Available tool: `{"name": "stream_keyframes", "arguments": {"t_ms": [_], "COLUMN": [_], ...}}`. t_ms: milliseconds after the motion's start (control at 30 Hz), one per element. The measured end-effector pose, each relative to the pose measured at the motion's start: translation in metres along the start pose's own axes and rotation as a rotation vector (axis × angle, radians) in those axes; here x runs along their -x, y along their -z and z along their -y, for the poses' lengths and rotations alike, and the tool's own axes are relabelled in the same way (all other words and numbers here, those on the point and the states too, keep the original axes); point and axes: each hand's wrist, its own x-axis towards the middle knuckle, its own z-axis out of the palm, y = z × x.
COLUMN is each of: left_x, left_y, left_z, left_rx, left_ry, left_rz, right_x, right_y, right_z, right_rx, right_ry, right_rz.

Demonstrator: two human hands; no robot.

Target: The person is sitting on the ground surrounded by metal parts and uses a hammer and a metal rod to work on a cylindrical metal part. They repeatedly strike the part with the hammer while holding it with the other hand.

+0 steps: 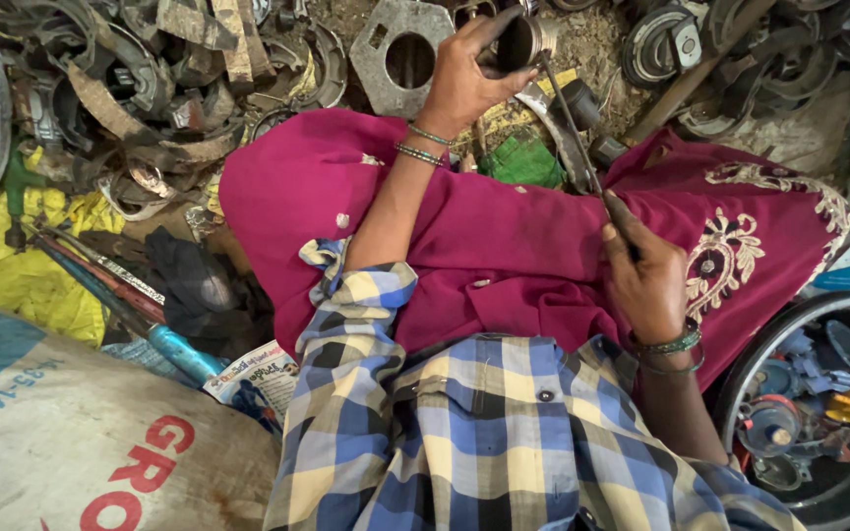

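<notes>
Head view, looking down over a lap draped in magenta cloth (pixel 504 246) with pale embroidery on the right side.

The left hand (pixel 464 84) is reaching forward and up, fingers curled tight around a small dark cylinder (pixel 516 41) with a metal rim; bangles are sitting on that wrist. The cylinder is being held up off the lap, above the scrap pile (pixel 169 88), just beside a flat grey plate (pixel 400 54) with a round hole.

The right hand (pixel 646 280) is resting low on the cloth, fingers closed around the near end of a thin dark rod (pixel 575 128). The rod is running diagonally up and left from that hand, its far tip meeting the cylinder at the rim. Whether the tip is going inside cannot be told. Green bangles are showing on the right wrist.

A plaid shirt (pixel 484 433), blue and yellow, is filling the lower middle, one sleeve rolled at the left elbow.

Around: rusted bands and rings are lying heaped on the ground at upper left and upper right. A printed sack (pixel 100 452) is lying at lower left, a blue-handled tool (pixel 164 344) leaning beside it. A round black tub (pixel 838 403) of small parts is sitting at lower right. A green scrap (pixel 521 162) is lying past the cloth.
</notes>
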Motion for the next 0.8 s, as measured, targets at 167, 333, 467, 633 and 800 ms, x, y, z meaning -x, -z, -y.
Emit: {"name": "stream_keyframes", "arguments": {"t_ms": [167, 333, 467, 633, 800], "left_x": [0.008, 0.002, -0.001, 0.002, -0.001], "left_y": [-0.032, -0.007, 0.009, 0.005, 0.006], "left_z": [-0.02, -0.01, -0.005, -0.018, -0.024], "left_rx": [-0.016, 0.109, 0.253, 0.212, 0.112], "left_ry": [-0.08, 0.077, 0.037, -0.087, -0.107], "left_rz": [0.229, 0.04, 0.013, 0.005, 0.006], "right_x": [-0.015, -0.014, -0.009, -0.017, -0.019], "right_y": [-0.011, -0.004, -0.001, -0.005, -0.01], "right_z": [-0.012, -0.024, -0.024, -0.02, -0.025], "right_rx": [0.015, -0.491, -0.857, -1.095, -0.584], "right_ry": [0.003, -0.069, -0.078, -0.13, -0.176], "right_rz": [-0.122, -0.124, -0.027, 0.126, 0.032]}}
